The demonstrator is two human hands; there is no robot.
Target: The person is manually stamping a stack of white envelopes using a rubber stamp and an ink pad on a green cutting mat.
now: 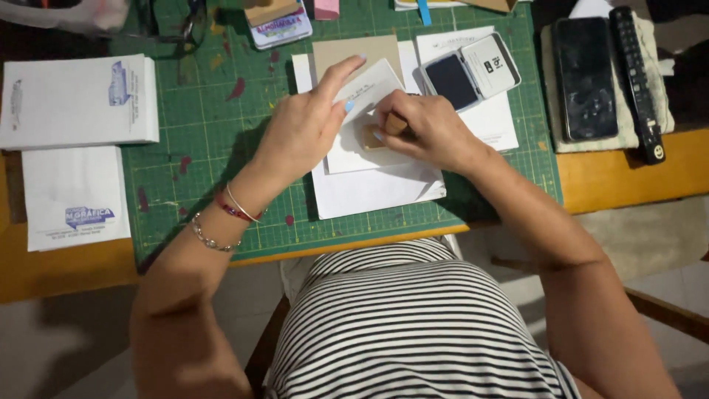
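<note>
Green cutting mat [207,148]: right hand [432,129] mostly hides wooden stamp [394,124] on envelope [362,140].

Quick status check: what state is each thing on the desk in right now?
Ink pad: lid open.
Wooden stamp: gripped by right hand, pressed on the white envelope.
White envelope: held flat under left hand.
Phone: screen dark.
Remote control: lying flat, untouched.

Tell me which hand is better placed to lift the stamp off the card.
Right. The right hand already grips the wooden stamp, while the left hand lies flat on the white card.
</note>
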